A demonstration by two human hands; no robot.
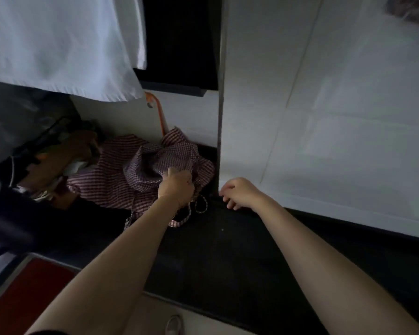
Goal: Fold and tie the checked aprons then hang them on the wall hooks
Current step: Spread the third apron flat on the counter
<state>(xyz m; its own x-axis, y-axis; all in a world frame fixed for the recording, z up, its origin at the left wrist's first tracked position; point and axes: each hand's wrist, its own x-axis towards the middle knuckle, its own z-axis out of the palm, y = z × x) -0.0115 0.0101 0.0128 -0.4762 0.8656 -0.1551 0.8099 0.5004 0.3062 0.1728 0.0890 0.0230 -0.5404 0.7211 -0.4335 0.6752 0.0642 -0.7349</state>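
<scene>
- The checked apron (140,175) lies crumpled on the dark counter (228,257), left of frame centre.
- The left hand (177,188) grips a bunch of its cloth.
- The right hand (238,193), right of centre, holds nothing, fingers loosely curled over the counter.
- A white cloth (58,44) hangs at upper left.

Dim domestic utility corner, likely a home kitchen or laundry nook. A dark stone table (228,257) runs along a white wall (336,105), white cloth (58,44) hangs overhead, and an orange pipe (159,114) climbs the wall. Household clutter (46,160) piles at the left; red flooring (29,298) shows below.
</scene>
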